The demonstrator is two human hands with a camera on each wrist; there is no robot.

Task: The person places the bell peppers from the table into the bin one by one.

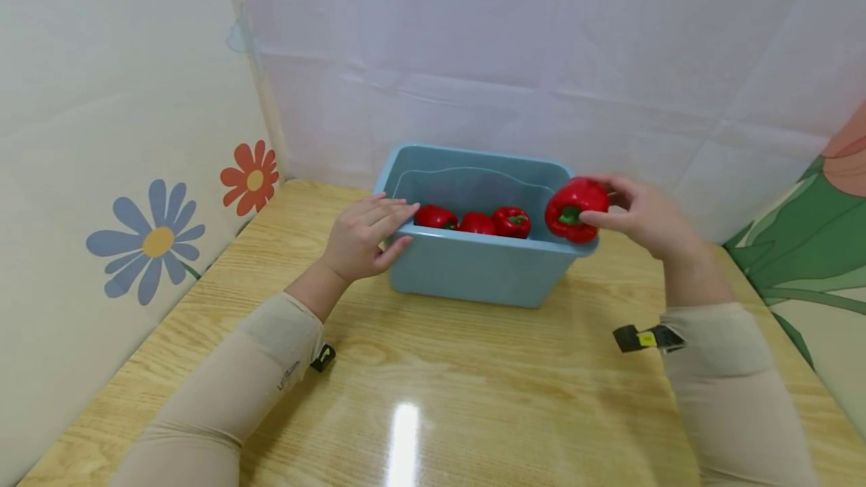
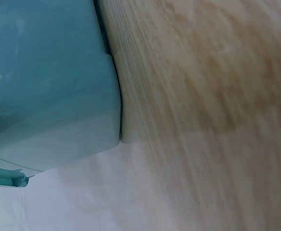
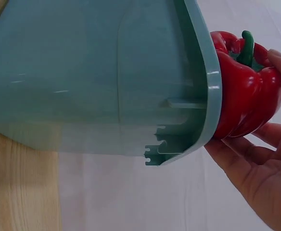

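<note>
A light blue plastic bin (image 1: 473, 269) stands upright on the wooden table, with three red bell peppers (image 1: 512, 222) visible inside. In my right hand (image 1: 652, 220) I hold another red bell pepper (image 1: 575, 205) by its side, over the bin's right rim. The right wrist view shows that pepper (image 3: 249, 89) just beyond the rim, its green stem sideways, with thumb and fingers (image 3: 241, 159) around it. My left hand (image 1: 368, 235) rests on the bin's front left corner, its fingers fairly straight across the rim. The left wrist view shows the bin's side (image 2: 49, 96) but not the hand.
A wooden table (image 1: 419, 374) extends in front of the bin. Behind it hangs a pale sheet (image 1: 507, 58). Flower-patterned coverings (image 1: 158, 243) line the left and right sides. A black strap (image 1: 646, 338) sits at the right sleeve.
</note>
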